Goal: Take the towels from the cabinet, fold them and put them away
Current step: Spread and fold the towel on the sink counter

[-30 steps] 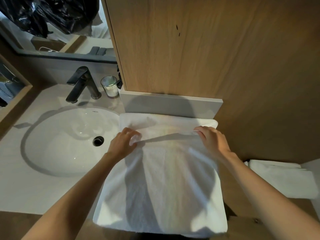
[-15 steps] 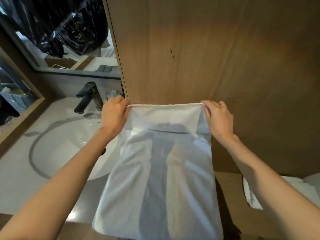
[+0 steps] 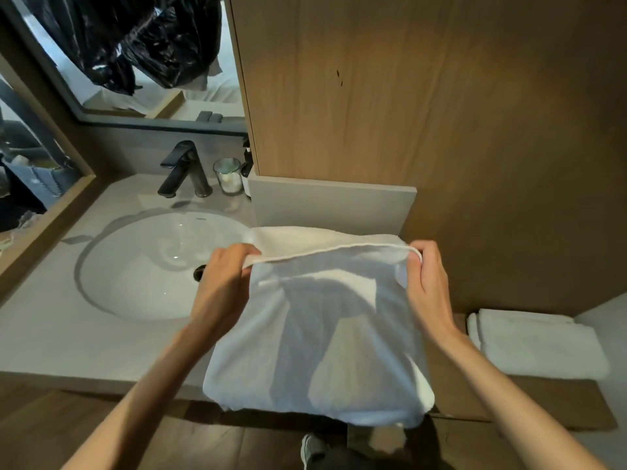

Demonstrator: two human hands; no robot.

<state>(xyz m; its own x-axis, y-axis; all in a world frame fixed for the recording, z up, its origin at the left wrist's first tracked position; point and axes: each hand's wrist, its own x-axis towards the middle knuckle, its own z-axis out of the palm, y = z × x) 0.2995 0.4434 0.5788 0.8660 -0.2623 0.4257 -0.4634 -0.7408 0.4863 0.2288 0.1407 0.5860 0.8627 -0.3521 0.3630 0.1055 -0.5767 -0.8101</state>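
A white towel lies across the right end of the grey counter, its near part hanging past the counter's front edge. My left hand pinches the upper layer's far left corner and my right hand pinches the far right corner. That hemmed edge is stretched between them, just above a lower layer of towel that shows behind it. A second white towel, folded, rests on the wooden ledge at the right.
A white oval sink with a black tap lies left of the towel. A glass and a dark bottle stand by the wooden cabinet wall. A mirror hangs behind. A shoe shows below.
Both hands raised the towel's far edge high before the cabinet wall, then brought it back down. It is now held low over the counter.
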